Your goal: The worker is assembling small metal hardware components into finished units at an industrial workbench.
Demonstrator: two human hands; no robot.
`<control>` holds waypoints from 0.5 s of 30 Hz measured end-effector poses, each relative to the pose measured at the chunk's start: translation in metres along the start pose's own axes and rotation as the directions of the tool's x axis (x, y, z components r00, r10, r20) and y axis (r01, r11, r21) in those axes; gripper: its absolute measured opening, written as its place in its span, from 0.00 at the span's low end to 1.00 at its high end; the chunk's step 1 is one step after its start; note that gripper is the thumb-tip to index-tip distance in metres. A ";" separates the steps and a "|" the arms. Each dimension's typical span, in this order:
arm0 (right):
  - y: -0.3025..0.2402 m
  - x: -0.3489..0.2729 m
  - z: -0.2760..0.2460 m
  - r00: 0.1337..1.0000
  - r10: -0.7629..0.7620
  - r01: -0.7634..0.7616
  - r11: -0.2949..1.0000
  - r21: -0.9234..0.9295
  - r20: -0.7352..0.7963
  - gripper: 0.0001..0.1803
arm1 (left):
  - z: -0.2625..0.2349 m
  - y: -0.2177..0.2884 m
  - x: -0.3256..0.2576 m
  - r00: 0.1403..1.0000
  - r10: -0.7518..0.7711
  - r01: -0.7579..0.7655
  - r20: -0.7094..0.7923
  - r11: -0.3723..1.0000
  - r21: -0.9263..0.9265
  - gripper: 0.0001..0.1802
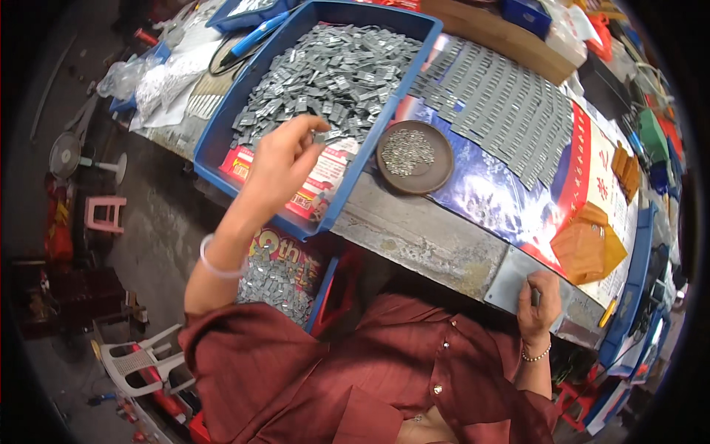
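Note:
My left hand is over the near part of a blue bin, thumb and forefinger pinching a small grey piece. Many similar grey rectangular pieces lie heaped in that bin. Far to the right, my right hand rests with curled fingers at the edge of a flat metal plate on the table's front edge. Whether anything is between those fingers is hidden. A round brown dish of tiny shiny metal parts stands between the bin and rows of laid-out grey pieces.
Under the rows lies a printed poster sheet, with orange-brown plastic on its right. Below the table edge, another bin holds grey pieces. A white chair, pink stool and fan stand on the left.

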State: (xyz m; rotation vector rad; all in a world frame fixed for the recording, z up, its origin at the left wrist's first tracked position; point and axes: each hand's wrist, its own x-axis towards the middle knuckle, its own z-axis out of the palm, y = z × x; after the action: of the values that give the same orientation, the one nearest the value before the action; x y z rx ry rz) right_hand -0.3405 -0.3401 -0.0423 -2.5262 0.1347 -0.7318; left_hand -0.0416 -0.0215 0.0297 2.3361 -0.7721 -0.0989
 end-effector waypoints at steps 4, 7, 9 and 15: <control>-0.008 -0.017 -0.007 0.995 0.076 -0.068 0.992 0.108 -0.065 0.10 | 0.039 0.082 -0.052 0.991 -0.069 0.127 0.114 0.746 -0.654 0.11; -0.034 -0.022 -0.002 0.968 0.244 -0.251 0.893 0.374 0.068 0.10 | 0.104 0.109 -0.083 0.978 0.010 0.168 0.206 0.539 -0.825 0.09; -0.047 -0.005 0.000 0.948 0.248 -0.319 0.760 0.566 0.201 0.11 | 0.141 0.131 -0.094 0.970 -0.006 0.228 0.244 0.381 -0.896 0.08; -0.038 -0.011 -0.020 0.932 0.259 -0.363 0.655 0.662 0.254 0.03 | 0.181 0.177 -0.115 0.941 0.023 0.312 0.337 0.321 -0.894 0.07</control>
State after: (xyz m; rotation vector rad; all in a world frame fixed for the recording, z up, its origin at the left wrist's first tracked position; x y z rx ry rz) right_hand -0.3617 -0.3135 -0.0145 -1.7352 0.1954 -0.3570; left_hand -0.2732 -0.1682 -0.0159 1.1975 -0.4003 -0.7926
